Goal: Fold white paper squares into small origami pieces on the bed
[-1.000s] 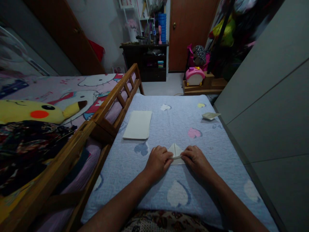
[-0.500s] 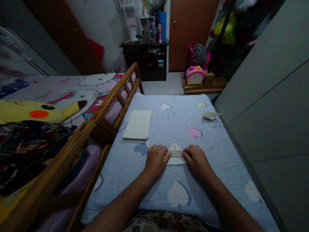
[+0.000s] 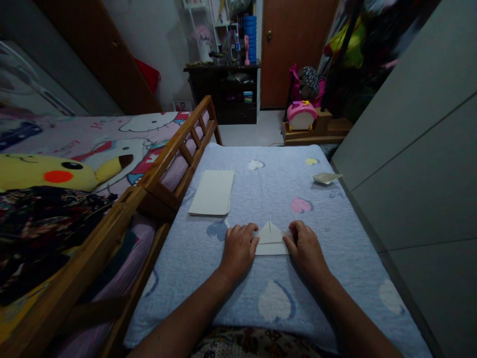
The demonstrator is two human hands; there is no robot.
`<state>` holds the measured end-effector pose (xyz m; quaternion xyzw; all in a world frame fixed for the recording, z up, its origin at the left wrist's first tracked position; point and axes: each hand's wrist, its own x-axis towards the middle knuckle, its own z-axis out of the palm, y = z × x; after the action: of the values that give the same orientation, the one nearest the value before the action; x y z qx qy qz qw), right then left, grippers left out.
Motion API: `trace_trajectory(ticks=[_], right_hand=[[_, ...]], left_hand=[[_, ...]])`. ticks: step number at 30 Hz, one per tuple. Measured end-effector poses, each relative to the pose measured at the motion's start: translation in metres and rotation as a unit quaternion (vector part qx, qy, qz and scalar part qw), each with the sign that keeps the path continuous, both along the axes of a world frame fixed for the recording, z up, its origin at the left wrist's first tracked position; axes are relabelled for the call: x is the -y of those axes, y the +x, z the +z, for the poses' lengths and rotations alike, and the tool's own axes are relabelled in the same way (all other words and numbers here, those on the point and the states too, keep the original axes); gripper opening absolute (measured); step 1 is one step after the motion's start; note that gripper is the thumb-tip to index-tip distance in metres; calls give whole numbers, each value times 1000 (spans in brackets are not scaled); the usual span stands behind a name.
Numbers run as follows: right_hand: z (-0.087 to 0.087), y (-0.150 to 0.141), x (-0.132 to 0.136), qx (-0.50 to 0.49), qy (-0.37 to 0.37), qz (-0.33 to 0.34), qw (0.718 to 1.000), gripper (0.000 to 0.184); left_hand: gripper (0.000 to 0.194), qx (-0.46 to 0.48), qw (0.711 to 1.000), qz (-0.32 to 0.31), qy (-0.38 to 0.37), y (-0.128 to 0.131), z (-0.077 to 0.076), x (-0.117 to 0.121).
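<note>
Left hand [image 3: 239, 251] and right hand [image 3: 305, 247] have eased outward; both hands curve loosely, half spread, thumbs at either side of the folded paper [image 3: 271, 237] on the quilt [image 3: 261, 194]

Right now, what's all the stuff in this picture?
Folded paper: one, whitish, between both hands
Paper stack: one, whitish, left side of cover
Folded paper piece: one, pale, cover's far right
Cover: one, pale blue with hearts, beneath papers
Wooden rail: one, brown, left of cover
Plush toy: one, yellow, left bed
Patterned cloth: dark, against plush toy
Cabinet: one, dark, back wall
Toy case: one, pink and whitish, far right
Doors: two, brown, back and left
Background clutter: too dark to count
Left hand: one, paper's left edge
Right hand: one, paper's right edge
</note>
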<state>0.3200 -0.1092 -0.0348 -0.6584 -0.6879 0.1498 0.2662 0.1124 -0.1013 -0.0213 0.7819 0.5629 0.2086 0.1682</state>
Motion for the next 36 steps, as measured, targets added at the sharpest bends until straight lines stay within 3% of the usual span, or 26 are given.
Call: trace_trajectory(ticks=[6,10,13,16,18,22,26,36], right_hand=[[3,-1,3,26,44,22,998,5],[8,-8,7,123,50,40,990,11],[12,-13,8,196,38,76,977,11],[17,-19,7,204,24,75,976,12],[20,-24,6,200,22,53,978,8],[21,-34,6,209,41,10,977,25],[18,-37,6,213,30,-6,977,29],[13,-3,12,186,-4,-55,981,16]], left_hand=[[19,-39,996,-19,79,-2,-4,3],[13,-85,972,-135,173,-8,-3,3],[10,-123,954,-215,167,-13,1,2],[18,-134,948,-246,149,-17,4,2],[23,-127,948,-251,147,-20,4,4],[23,-131,949,-245,152,-26,5,9],[20,-137,952,-224,156,-31,5,13],[21,-114,957,-195,182,-37,0,19]])
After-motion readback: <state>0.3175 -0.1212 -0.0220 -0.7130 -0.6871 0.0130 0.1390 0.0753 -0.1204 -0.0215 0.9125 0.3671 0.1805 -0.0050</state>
